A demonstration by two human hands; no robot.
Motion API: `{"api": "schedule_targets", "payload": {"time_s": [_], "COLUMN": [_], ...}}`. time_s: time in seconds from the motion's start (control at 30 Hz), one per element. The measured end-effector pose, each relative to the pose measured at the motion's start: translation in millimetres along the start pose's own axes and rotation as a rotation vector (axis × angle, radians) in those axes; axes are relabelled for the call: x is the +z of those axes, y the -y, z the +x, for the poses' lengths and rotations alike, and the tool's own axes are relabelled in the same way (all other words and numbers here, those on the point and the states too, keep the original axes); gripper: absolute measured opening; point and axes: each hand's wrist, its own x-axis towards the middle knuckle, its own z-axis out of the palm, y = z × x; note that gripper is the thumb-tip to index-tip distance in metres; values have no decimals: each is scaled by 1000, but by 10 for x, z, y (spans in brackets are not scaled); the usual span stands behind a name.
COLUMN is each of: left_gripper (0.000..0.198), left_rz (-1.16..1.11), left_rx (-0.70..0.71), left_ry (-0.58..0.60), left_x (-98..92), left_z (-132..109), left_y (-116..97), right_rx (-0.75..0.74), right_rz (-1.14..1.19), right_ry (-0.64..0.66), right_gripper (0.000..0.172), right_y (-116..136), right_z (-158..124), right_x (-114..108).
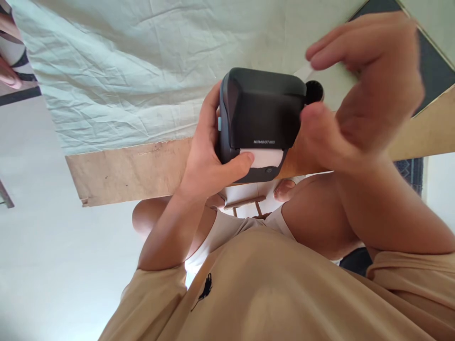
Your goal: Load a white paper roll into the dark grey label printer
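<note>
My left hand (206,151) grips a black label printer (265,109) marked NIIMBOT from its left side. The thumb presses on white label paper (268,157) at the printer's front slot, near a small power button. To the right, my right hand (369,90) is raised with its curved fingers and thumb spread apart, slightly blurred. Its thumb is close to the printer's right side; whether it touches cannot be told. A thin whitish strip (303,72) shows just below the right fingertips. Behind the printer's right edge stands a round black-topped object (314,91), partly hidden.
A wrinkled pale green cloth (142,71) covers the table, whose bare wooden edge (128,173) faces me. A dark flat panel (432,71) lies at the far right, partly behind my right hand. At the far left edge, part of another person (10,71) shows.
</note>
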Motion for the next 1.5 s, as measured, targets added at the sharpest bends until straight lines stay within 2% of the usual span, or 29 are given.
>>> {"api": "schedule_targets", "payload": {"time_s": [0.07, 0.13, 0.2, 0.27, 0.33, 0.53, 0.7, 0.8, 0.9, 1.03, 1.17, 1.3, 1.5], "left_gripper": [96, 69, 57, 54, 53, 59, 45, 40, 35, 39, 42, 49, 48], "left_rz": [-6, 41, 65, 85, 97, 27, -150, -204, -224, -156, -141, -163, -174], "left_rx": [-103, -342, -408, -419, -407, -381, -372, -457, -512, -491, -515, -470, -435], "left_ry": [7, 11, -24, -56, -84, -106, -39, -11, -64, -145, -170, -211, -238], "left_x": [78, 160, 217, 240, 237, 233, 277, 273, 266, 279, 282, 278, 267], "left_z": [-27, -49, -54, -43, -31, -40, 31, 84, 102, 90, 85, 88, 73], "left_y": [-300, -616, -832, -908, -885, -814, -875, -884, -877, -867, -860, -869, -813], "right_rx": [-99, -141, -129, -107, -100, -104, -142, -192, -204, -193, -167, -160, -203], "right_rz": [0, -6, -8, -21, -28, -52, -103, -95, -85, -84, -66, -67, -28], "right_ry": [-58, -50, -11, 41, 60, 2, -30, -105, -161, -42, 35, 128, 122], "right_gripper": [44, 51, 55, 54, 52, 49, 49, 45, 44, 47, 61, 66, 71], "right_y": [23, 34, 41, 49, 57, 46, 15, 10, 20, 29, 10, -26, 17], "right_z": [68, 78, 64, 56, 59, 37, -39, -50, -44, -47, -52, -42, -37], "right_x": [32, 62, 71, 62, 56, 113, 170, 201, 213, 173, 122, 89, 88]}}
